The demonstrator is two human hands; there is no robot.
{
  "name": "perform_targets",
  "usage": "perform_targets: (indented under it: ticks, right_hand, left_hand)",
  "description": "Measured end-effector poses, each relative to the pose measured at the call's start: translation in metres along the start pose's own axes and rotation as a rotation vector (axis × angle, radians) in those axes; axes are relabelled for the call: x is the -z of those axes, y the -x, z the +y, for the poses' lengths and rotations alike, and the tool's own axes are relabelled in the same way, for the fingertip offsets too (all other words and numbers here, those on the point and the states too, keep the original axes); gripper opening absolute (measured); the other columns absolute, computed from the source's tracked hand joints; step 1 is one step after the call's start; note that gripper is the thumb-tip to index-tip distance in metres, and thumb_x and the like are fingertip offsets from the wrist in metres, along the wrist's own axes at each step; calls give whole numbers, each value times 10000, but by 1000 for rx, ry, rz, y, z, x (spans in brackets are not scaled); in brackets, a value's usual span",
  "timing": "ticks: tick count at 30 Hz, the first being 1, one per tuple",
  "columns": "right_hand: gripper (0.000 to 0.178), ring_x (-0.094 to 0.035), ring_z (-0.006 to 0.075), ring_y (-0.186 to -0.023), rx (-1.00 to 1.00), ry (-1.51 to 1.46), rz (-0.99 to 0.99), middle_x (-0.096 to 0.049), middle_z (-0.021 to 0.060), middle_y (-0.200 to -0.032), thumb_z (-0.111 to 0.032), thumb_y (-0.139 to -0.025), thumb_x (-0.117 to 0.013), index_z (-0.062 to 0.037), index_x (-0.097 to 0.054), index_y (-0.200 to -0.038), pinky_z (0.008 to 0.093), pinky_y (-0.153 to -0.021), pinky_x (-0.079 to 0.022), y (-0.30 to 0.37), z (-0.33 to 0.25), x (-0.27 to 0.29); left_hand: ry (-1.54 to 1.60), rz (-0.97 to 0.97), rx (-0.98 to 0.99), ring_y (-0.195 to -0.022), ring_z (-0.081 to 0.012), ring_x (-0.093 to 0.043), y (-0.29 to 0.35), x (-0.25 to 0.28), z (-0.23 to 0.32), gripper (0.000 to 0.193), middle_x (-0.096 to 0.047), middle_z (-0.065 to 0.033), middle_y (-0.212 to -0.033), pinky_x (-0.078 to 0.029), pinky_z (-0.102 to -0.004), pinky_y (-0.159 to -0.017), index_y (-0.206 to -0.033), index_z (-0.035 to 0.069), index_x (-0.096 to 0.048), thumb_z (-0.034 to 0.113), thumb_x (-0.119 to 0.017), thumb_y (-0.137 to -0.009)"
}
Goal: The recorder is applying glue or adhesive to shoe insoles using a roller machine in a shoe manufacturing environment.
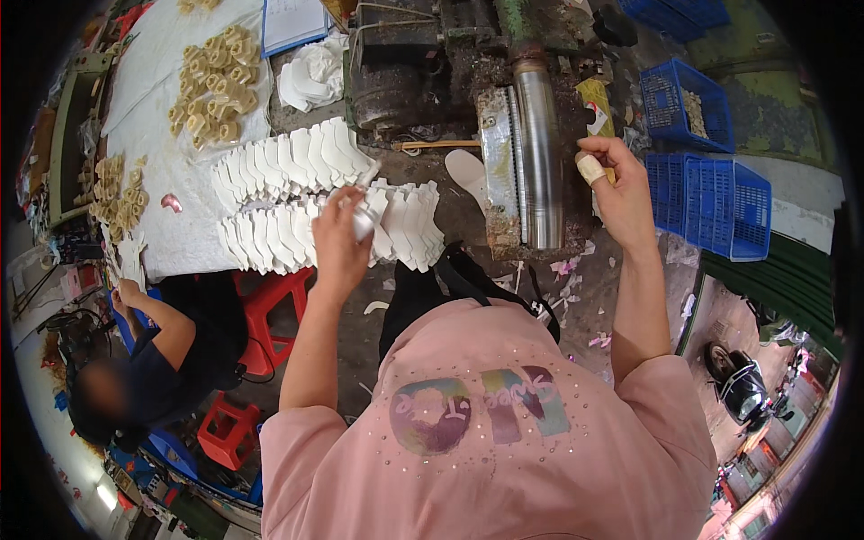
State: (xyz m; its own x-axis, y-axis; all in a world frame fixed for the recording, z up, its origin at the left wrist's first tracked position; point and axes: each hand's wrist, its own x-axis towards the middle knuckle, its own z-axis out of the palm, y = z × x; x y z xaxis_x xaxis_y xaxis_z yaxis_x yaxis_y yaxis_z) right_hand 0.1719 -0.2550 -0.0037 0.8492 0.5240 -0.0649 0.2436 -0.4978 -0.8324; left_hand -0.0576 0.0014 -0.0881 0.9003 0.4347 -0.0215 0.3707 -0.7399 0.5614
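Two long rows of white curved, flat pieces, a back row (288, 160) and a front row (274, 236), stand closely stacked on the table to my left. My left hand (340, 245) is over the front row, its fingers bent around a blurred white piece (365, 220). To the right of a polished metal roller (538, 148) on a machine, my right hand (621, 184) hangs in the air. Its thumb wears a tan wrap (589, 168). The thumb and forefinger are slightly apart, and I see nothing between them. A white sole-shaped piece (465, 169) lies left of the roller.
Tan moulded parts (216, 85) are heaped on the pale table cover (148, 99). Blue crates (688, 103) stand at the right. A co-worker (153, 360) sits at the lower left near red stools (268, 315). Scraps litter the floor by the machine.
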Motion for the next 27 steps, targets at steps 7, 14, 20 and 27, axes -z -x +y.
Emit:
perform_targets:
  ticks: [7, 14, 20, 27]
  right_hand:
    - [193, -589, 133, -817, -6, -76, 34, -637, 62, -877, -56, -841, -591, -16, -588, -1030, 263, -770, -453, 4, 6, -1]
    - [186, -583, 127, -815, 42, -91, 63, -632, 55, -886, -32, -839, -586, -13, -594, -1024, 259, -757, -452, 8, 2, -5]
    - [172, -583, 140, -808, 119, -115, 113, -625, 69, -887, -27, -834, -588, -12, -594, -1005, 256, -749, -450, 20, -21, -4]
    - [215, -514, 275, -893, 530, 77, -62, -570, 64, -895, -74, -723, -674, -71, -611, -929, 387, -817, -357, 44, -67, -49]
  left_hand:
    - [-228, -408, -226, -991, -227, -522, 48, -46, -3, 601, -482, -40, -1189, -389, -364, -798, -1174, 74, -524, -21, -659, -597]
    - [-215, -599, -130, -1070, -255, -511, 45, -40, -4, 614, -464, -58, -1204, -385, -384, -874, -1170, 125, -527, 32, -716, -594]
    - [-90, -674, -44, -1011, -268, -539, 30, -8, 5, 560, -489, -112, -1139, -410, -377, -862, -1124, 125, -548, 92, -751, -603]
    - [1247, -175, 115, -942, -140, -529, 1, 28, 89, 520, -451, -43, -1103, -464, -274, -780, -1053, 36, -554, 243, -806, -648]
